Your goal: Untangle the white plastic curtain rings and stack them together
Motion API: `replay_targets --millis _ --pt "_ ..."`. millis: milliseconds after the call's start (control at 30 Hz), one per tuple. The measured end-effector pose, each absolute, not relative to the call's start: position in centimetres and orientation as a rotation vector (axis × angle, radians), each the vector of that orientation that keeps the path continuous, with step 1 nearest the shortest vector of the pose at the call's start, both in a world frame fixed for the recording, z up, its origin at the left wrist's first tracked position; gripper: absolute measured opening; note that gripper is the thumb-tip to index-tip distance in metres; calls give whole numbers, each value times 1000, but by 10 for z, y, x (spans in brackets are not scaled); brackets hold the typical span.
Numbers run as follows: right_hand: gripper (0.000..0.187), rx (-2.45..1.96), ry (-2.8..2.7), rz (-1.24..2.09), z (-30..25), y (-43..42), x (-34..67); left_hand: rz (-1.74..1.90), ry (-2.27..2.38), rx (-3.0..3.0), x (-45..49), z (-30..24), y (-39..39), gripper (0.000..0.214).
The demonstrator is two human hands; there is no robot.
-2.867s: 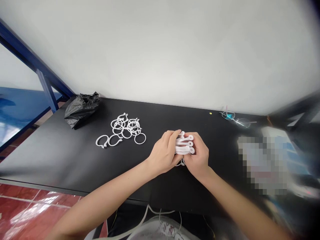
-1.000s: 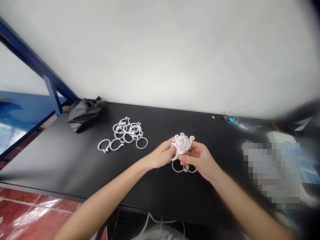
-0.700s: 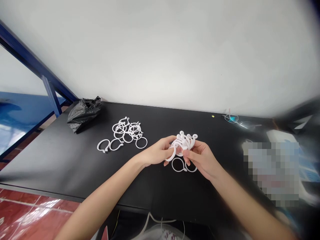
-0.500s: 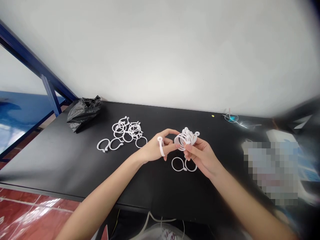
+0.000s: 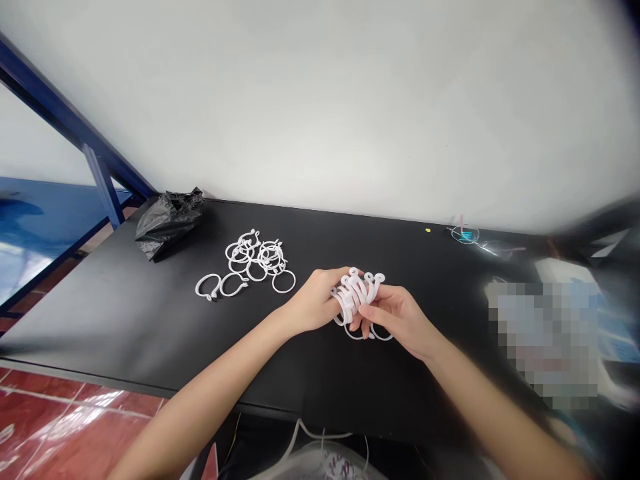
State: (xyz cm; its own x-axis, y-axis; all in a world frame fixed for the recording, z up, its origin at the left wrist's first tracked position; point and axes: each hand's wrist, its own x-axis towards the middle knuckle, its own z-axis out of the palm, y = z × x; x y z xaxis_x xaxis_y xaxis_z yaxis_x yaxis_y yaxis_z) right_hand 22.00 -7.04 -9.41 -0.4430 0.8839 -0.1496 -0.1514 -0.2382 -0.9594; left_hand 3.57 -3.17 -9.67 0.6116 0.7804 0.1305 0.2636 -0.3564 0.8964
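Observation:
A bunch of white curtain rings (image 5: 355, 293) with small eyelets sits between my hands above the black table. My left hand (image 5: 316, 301) has its thumb and fingers curled in at the bunch, and the rings loop over some of its digits; its fingertips are hidden by them. From the other side my right hand (image 5: 404, 319) grips the bunch, thumb pressed on the rings nearest me. Below the hands a loose curtain ring (image 5: 383, 333) lies on the table, with another touching it, partly covered. To the left is a scattered pile of curtain rings (image 5: 257, 259), overlapping one another.
A crumpled black plastic bag (image 5: 169, 223) stands at the table's back left corner. A pale wall (image 5: 320, 120) rises behind the black table (image 5: 165, 313). At the back right lies a thin ring-shaped item with blue inside (image 5: 465, 235). A blurred, pixelated package (image 5: 545, 340) is at the right.
The bunch has moved left and slightly down, onto my left hand's digits. The single ring around my left hand now sits with the others. My right hand followed a little leftward.

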Motion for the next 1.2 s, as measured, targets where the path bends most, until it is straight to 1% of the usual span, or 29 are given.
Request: replay_targets --millis 100,233,300,367,467,533,600,667,767,833,1033,1200 --pt "25 -961 -1288 1821 -95 -69 221 701 952 1969 35 -102 -31 26" --pt "27 -1020 -1347 1736 -98 -74 216 886 1056 1978 37 -105 -33 29" --pt "25 -1049 -1360 1631 -97 -77 212 939 997 1819 39 -106 -33 33" --pt "19 -1057 -1352 1581 -95 -79 209 920 890 1566 42 -106 -33 41" --pt "17 -1017 -1337 1636 -93 -79 209 784 756 1253 46 -108 -34 48" --pt "16 -985 -1348 1684 -92 -78 210 705 733 1141 48 -109 -34 44" --pt "23 -988 -1359 1690 -93 -77 210 689 733 1066 50 -111 -36 41" --pt "28 -1039 -1358 1653 -96 -77 209 742 749 1047 53 -113 -37 42" --pt "27 -1118 -1328 1565 -100 -80 204 855 760 1128 54 -114 -39 47" --pt "26 -1137 -1292 1545 -102 -82 202 917 757 1234 54 -114 -39 43" --pt "22 -1137 -1194 1630 -100 -81 201 970 777 1586 46 -107 -41 38" --pt "21 -1116 -1265 1625 -96 -79 204 996 738 1831 41 -110 -41 52"
